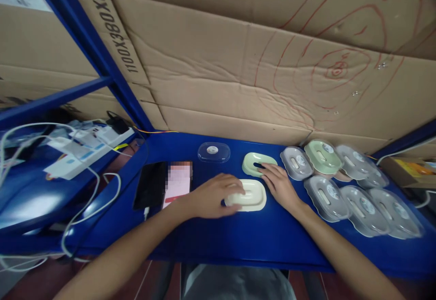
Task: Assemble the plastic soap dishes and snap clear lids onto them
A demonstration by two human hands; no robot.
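Observation:
A cream oval soap dish (255,195) lies on the blue table in front of me. My left hand (218,195) is curled round its left end, with thumb and fingers on either side of the rim; the fingertips are slightly blurred. Just behind it sits a pale green oval soap dish base (251,164). The fingers of my right hand (279,184) grip the right side of this green piece, hiding part of it. Farther back, a clear oval lid (214,156) with a round white label lies apart from both hands.
Several lidded soap boxes, grey (327,198) and green (323,157), stand on the right. Two phones, one dark (150,185) and one lit (177,184), lie to the left. Beyond them is a white power strip (90,152) with loose cables. A cardboard wall (211,64) rises behind.

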